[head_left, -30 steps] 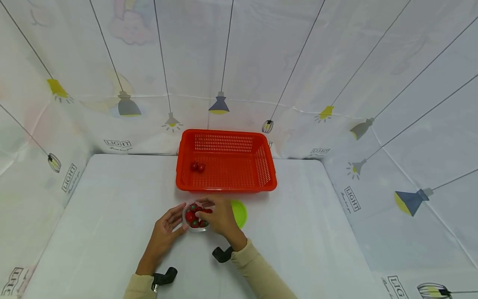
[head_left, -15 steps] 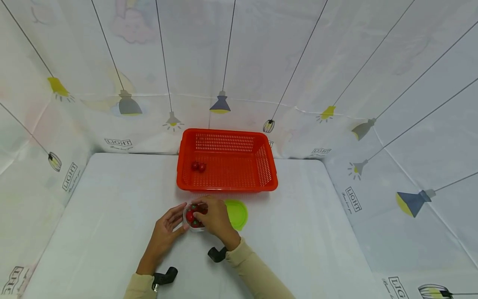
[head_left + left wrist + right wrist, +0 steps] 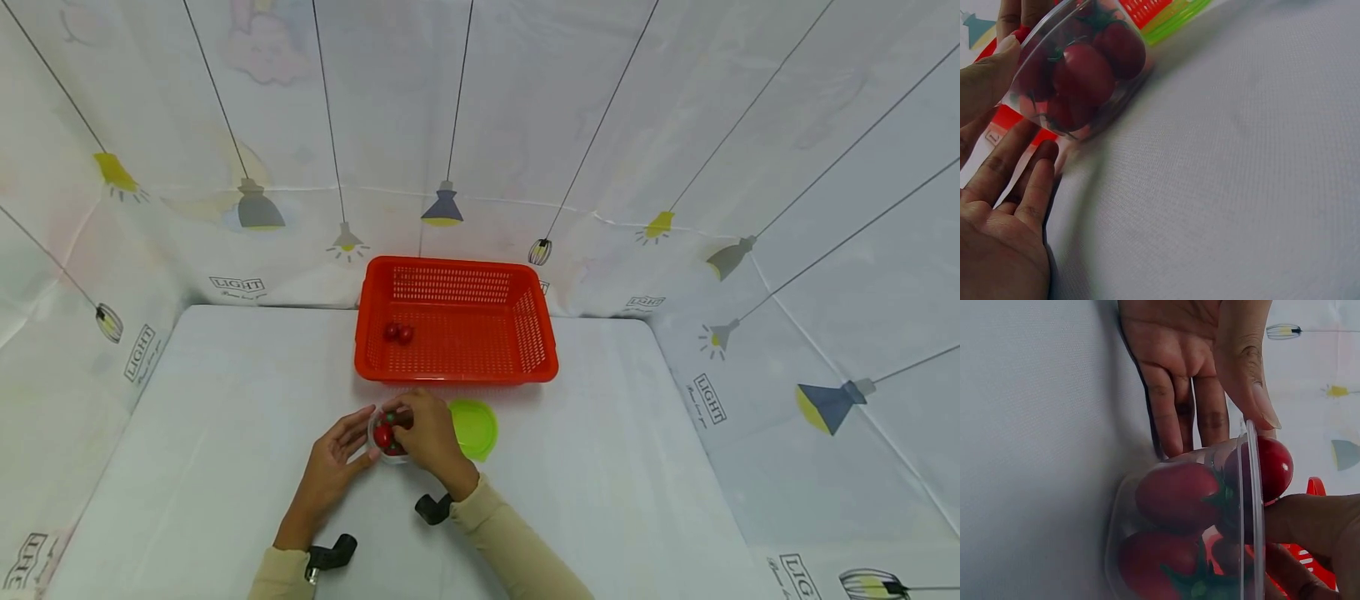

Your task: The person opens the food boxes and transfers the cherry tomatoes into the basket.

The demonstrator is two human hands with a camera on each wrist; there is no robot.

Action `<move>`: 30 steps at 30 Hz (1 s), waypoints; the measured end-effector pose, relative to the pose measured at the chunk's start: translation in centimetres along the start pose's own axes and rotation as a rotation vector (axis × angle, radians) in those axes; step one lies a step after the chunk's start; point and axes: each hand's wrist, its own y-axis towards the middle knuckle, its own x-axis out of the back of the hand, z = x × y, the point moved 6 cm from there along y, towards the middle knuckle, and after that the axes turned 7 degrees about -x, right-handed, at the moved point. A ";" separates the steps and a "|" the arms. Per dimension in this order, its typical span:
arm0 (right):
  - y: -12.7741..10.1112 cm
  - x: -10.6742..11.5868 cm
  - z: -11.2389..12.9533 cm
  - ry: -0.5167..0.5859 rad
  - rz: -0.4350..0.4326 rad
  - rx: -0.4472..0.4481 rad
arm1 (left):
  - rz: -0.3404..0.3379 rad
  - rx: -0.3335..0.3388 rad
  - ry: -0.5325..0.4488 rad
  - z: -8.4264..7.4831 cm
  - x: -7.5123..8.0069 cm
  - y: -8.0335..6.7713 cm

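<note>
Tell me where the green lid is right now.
In the head view the green lid lies flat on the white table, just in front of the red basket and immediately right of the right hand at the clear tomato cup.

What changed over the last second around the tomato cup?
The right hand slid left over the clear cup, fingers now reaching among the tomatoes and uncovering more of the green lid. The left hand kept steadying the cup's side; the red basket and its two tomatoes stayed put.
</note>
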 end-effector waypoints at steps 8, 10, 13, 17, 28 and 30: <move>-0.6 0.7 -0.1 0.108 -0.023 0.007 | 0.007 -0.016 0.009 0.0 -0.1 0.0; -0.8 1.2 -0.1 0.126 -0.044 0.017 | 0.011 -0.023 0.010 0.0 -0.1 0.0; -1.0 2.1 0.1 0.163 -0.062 0.033 | 0.013 -0.026 0.013 0.0 0.0 0.0; -1.3 3.5 0.5 0.220 -0.065 0.036 | 0.010 -0.023 0.024 0.0 0.0 0.1; -0.1 8.4 2.5 0.287 -0.125 0.127 | 0.028 -0.056 0.012 0.0 0.0 0.1; 0.3 9.1 2.5 0.286 -0.137 0.125 | 0.026 -0.050 0.018 0.1 0.0 0.1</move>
